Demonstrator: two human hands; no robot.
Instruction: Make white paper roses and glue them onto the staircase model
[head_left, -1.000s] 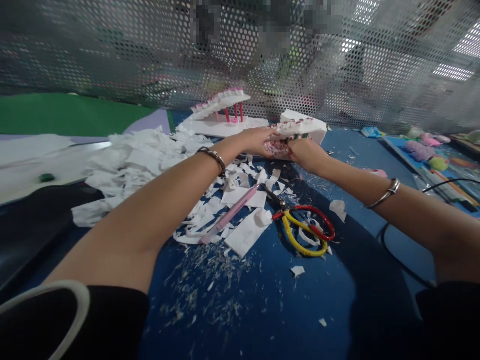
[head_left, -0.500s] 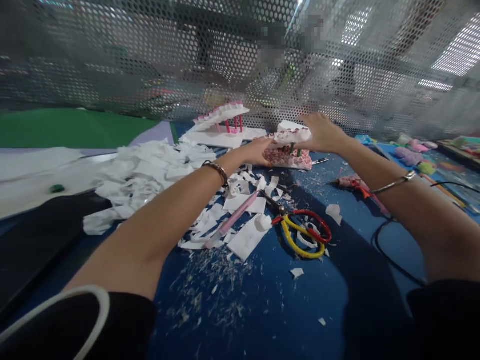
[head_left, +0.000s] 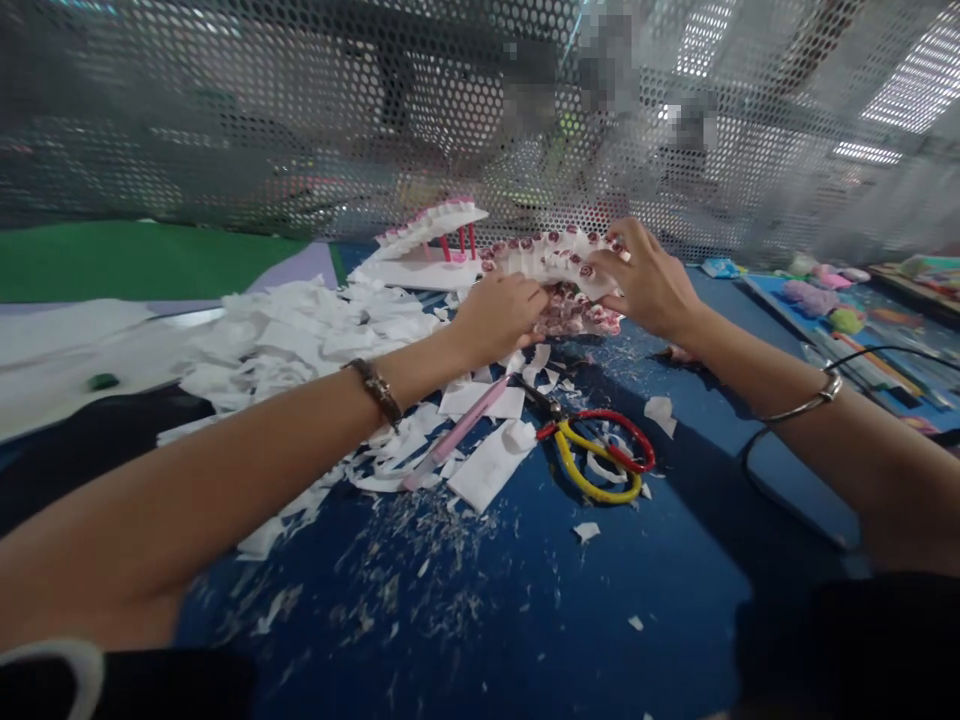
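Note:
At the back of the blue table stands a small paper model (head_left: 555,260). Its white curved top is edged with dark red rosettes, over a base (head_left: 577,312) of crumpled pink and red paper. My right hand (head_left: 654,285) pinches the right end of the white top between thumb and fingers. At the lower left front of the model, my left hand (head_left: 501,312) has its fingers curled against it; its fingertips are partly hidden. Just left stands another model (head_left: 431,240), with a sloping white roof on red posts.
White paper strips (head_left: 277,340) pile up at left. Scissors (head_left: 600,455) with red and yellow handles and a pink pen-like stick (head_left: 457,432) lie in front among scraps. A perforated metal screen (head_left: 300,120) rises behind. Pens and coloured clay (head_left: 814,300) lie at right beside a black cable (head_left: 750,450).
The white top has tilted or turned, showing its rosettes and more of its length. My right fingers have come round onto its front. My left hand has shifted slightly left and its fingers curl more.

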